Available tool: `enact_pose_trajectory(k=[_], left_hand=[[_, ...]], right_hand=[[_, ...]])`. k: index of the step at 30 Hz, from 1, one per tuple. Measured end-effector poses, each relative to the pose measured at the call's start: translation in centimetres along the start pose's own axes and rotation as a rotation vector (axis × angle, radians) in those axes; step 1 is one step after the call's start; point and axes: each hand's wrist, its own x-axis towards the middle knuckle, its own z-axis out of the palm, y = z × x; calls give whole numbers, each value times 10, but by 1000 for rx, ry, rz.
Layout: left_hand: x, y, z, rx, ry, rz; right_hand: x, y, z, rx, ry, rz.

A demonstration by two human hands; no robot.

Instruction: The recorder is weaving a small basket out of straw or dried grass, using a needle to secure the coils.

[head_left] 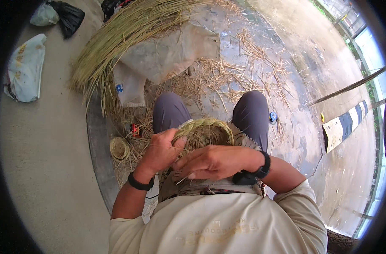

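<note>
A round woven straw basket [210, 131] rests between my knees, its hollow facing up. My left hand [158, 152] grips its left rim, thumb on top. My right hand [215, 161] lies across the near side of the basket, fingers curled and close together; what they hold is hidden, though thin pale strands poke out beneath them near my left hand.
A long bundle of straw [104, 59] and a tan sheet [167, 51] lie ahead. A small woven basket [119, 148], a red-black item [136, 130] and scattered straw are around my legs. Bags [25, 67] lie left; a striped barrier [343, 127] and a blue round item [273, 117] sit right.
</note>
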Motion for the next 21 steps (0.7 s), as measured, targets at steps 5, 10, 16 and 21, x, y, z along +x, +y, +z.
enact_pose_trajectory(k=[5,10,16,21], left_hand=[[-6,-15,-4,11,131,-99],[-12,-39,-31,123,299,-185],[-14,-42,-33,170,359,-147],[-6,-10,-16,186,260,-101]], right_hand=[[-80,-21,-52,-246,524,222],[-164,-67,-89,-221,1362,789],[-195,-69,-71,-119,1390,742],[-68,-34,-19,-397,467,479]])
